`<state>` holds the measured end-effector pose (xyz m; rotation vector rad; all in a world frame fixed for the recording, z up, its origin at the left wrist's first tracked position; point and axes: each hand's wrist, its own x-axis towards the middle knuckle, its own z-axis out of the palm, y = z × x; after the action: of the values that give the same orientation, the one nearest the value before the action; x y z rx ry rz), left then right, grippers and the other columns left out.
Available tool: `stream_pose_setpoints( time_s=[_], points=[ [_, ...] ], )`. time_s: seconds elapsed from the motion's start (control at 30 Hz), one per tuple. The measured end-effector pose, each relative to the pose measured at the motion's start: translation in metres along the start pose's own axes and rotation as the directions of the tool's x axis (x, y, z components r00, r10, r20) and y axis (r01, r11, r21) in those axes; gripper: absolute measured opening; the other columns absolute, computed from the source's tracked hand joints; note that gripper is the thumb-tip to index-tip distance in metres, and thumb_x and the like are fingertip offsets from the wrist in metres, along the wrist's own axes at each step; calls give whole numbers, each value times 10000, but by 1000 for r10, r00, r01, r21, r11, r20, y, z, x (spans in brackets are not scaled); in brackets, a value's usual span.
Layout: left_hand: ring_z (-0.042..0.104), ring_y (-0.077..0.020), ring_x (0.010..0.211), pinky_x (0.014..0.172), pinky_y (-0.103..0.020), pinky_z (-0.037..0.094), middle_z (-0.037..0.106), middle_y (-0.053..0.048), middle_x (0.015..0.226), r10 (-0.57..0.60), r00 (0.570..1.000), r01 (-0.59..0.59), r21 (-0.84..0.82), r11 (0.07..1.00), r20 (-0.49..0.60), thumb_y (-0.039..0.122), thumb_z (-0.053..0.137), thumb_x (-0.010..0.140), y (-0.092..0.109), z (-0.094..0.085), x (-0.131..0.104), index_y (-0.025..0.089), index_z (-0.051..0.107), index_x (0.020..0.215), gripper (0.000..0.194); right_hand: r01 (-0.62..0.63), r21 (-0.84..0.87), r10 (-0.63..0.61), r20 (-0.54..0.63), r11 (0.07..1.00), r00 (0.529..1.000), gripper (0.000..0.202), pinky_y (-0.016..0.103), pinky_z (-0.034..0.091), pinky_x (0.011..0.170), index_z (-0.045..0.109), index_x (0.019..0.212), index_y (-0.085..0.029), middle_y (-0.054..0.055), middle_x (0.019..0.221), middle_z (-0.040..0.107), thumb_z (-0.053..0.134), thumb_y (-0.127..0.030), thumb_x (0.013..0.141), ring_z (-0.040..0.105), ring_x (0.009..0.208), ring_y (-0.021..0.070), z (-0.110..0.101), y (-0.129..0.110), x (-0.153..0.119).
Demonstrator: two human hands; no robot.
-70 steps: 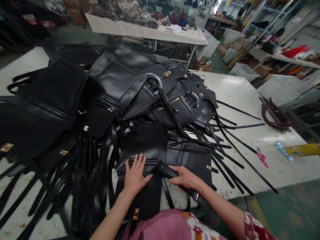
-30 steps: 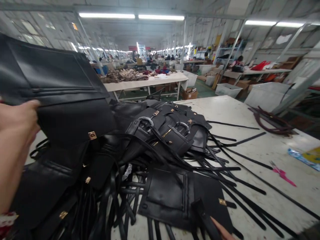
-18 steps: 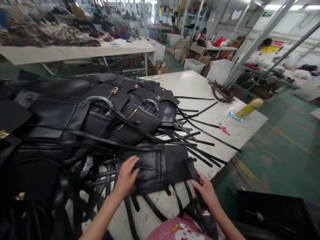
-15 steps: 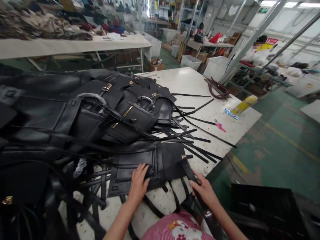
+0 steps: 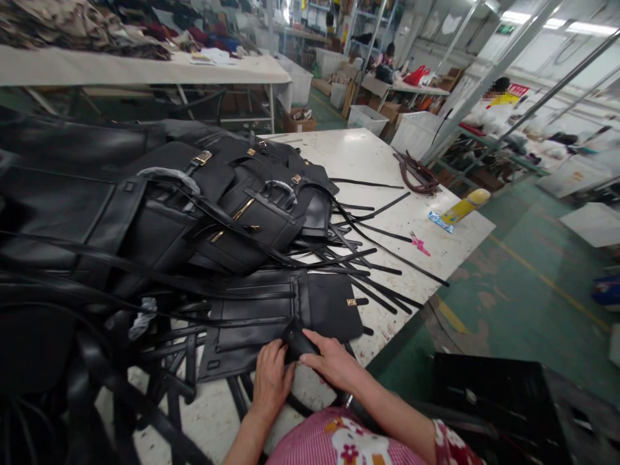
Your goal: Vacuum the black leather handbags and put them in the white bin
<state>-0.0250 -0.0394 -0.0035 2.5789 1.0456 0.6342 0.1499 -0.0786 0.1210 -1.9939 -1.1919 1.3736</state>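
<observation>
A black backpack point(image 5: 252, 297) lies flat before me, its flap with a gold clasp point(image 5: 351, 301) spread to the right. My right hand point(image 5: 334, 361) grips a broad black strap point(image 5: 296, 339) over the bag's near edge. My left hand point(image 5: 272, 374) is beside it, fingers bent and closed at the strap and bag edge; what lies under those fingertips is partly hidden. Thin black straps point(image 5: 372, 284) fan out across the white table point(image 5: 358, 152) beyond the flap.
More black backpacks point(image 5: 256, 219) are heaped at the left and back. Toward the right table edge lie pink-handled snips point(image 5: 420, 244), a yellow bottle point(image 5: 465, 208), a blue-white packet point(image 5: 440, 221) and brown straps point(image 5: 414, 174). A black box-like object point(image 5: 489, 400) stands lower right.
My right hand has moved left with the strap, from the flap's near corner to the middle of the bag's edge. My left hand has drawn back from flat on the bag and its fingers have closed.
</observation>
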Motion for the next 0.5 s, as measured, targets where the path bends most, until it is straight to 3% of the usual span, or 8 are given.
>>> stream_pose_setpoints(
  time_s=[0.13, 0.2, 0.27, 0.4, 0.5],
  points=[
    [462, -249, 1037, 896, -421, 385, 523, -113, 1091, 6, 994, -10, 30, 1000, 107, 204, 501, 759, 1, -6, 3, 155, 500, 1107, 352, -40, 111, 48, -73, 993, 996, 551, 261, 482, 551, 359, 1311, -231, 29, 789, 627, 486, -371, 793, 573, 530, 138, -9, -2, 22],
    [461, -248, 1044, 902, -420, 370, 530, -107, 1099, 12, 989, -21, 60, 998, 148, 196, 498, 761, 4, -8, 3, 171, 505, 1132, 371, -70, 176, 87, -92, 982, 992, 553, 254, 470, 449, 299, 1332, -233, 29, 745, 604, 433, -383, 817, 554, 468, 135, -22, 0, 34],
    [460, -253, 1050, 899, -423, 360, 534, -105, 1120, 20, 985, -36, 90, 995, 172, 188, 497, 760, 8, -9, 4, 192, 511, 1146, 386, -96, 242, 117, -71, 965, 991, 513, 248, 453, 376, 333, 1303, -242, 8, 658, 571, 423, -383, 819, 544, 422, 141, -37, 0, 50],
    [452, -263, 1073, 886, -425, 353, 491, -109, 1225, 17, 982, -42, 128, 991, 189, 184, 488, 758, 11, -8, 5, 214, 508, 1168, 412, -108, 350, 125, -27, 930, 992, 401, 255, 471, 366, 456, 1181, -198, -18, 550, 525, 435, -378, 823, 543, 400, 143, -62, -5, 93],
    [449, -256, 1077, 890, -418, 353, 471, -100, 1257, -3, 974, -27, 126, 992, 227, 159, 472, 756, 13, -11, 4, 214, 507, 1170, 419, -77, 401, 112, -65, 913, 992, 403, 253, 485, 385, 456, 1175, -182, -11, 569, 541, 446, -385, 828, 544, 411, 133, -76, -7, 115]
  ],
)
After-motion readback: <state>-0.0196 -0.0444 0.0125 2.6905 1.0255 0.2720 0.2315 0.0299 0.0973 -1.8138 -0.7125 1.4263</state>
